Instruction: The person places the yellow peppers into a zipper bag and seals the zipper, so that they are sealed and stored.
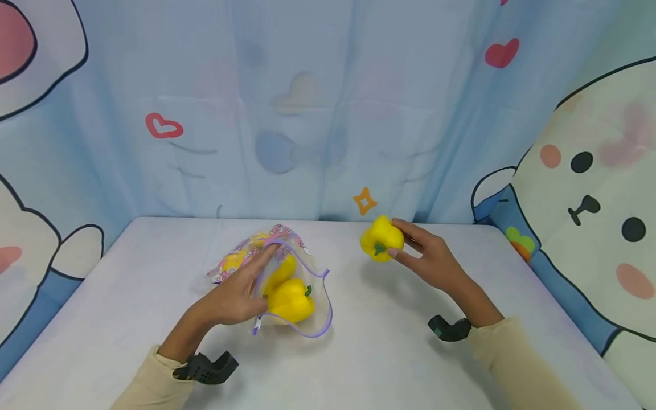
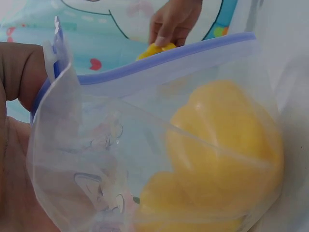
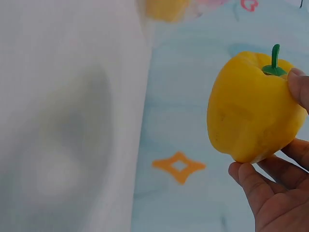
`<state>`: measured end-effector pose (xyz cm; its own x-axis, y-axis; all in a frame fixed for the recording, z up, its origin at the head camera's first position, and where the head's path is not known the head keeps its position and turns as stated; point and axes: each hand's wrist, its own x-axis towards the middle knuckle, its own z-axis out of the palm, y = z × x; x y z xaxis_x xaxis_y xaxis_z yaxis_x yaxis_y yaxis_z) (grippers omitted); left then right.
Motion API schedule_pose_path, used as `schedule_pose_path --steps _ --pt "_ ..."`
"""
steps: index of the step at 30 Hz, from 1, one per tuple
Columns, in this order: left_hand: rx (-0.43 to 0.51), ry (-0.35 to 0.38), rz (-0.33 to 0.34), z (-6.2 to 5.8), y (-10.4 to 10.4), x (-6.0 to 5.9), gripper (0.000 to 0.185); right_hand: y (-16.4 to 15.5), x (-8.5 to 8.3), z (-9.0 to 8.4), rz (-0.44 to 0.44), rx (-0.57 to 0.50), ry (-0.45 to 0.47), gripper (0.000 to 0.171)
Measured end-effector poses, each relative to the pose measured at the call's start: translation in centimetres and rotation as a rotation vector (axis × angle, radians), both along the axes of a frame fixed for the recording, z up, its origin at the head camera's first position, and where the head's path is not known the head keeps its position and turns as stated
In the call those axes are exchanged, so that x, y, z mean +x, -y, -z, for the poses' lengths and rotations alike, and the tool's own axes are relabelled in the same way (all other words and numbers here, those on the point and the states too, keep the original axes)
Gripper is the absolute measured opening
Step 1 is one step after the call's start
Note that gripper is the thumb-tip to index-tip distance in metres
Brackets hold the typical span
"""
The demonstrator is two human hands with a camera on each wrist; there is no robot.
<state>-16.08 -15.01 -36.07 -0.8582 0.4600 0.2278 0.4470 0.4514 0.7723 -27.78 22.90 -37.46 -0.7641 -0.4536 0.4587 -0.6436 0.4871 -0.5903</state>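
The right hand [image 1: 433,259] pinches a loose yellow bell pepper with a green stem [image 1: 381,238] between thumb and fingertips [image 3: 251,181], lifted above the white table [image 1: 389,341]. The left hand [image 1: 233,293] appears to grip the rim of a clear zip bag with a purple seal [image 1: 307,307], yellow peppers [image 1: 291,300] just beyond its fingers.
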Motion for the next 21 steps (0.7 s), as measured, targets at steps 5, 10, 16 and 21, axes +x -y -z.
schedule_pose_path --steps 5,10,16,21 --pt "0.012 0.003 0.002 0.1 0.0 -0.1 0.095 1.4 1.6 -0.9 -0.110 -0.046 0.017 0.062" --pt "0.014 -0.003 0.007 0.1 0.0 -0.1 0.095 2.5 3.0 -1.5 -0.197 -0.068 0.039 0.065" --pt "0.019 0.005 0.008 0.1 -0.1 -0.1 0.096 3.8 4.9 -2.2 -0.306 -0.098 0.065 0.064" --pt "0.008 0.000 0.000 0.0 -0.1 0.0 0.095 4.9 6.2 -2.8 -0.424 -0.123 0.070 0.063"
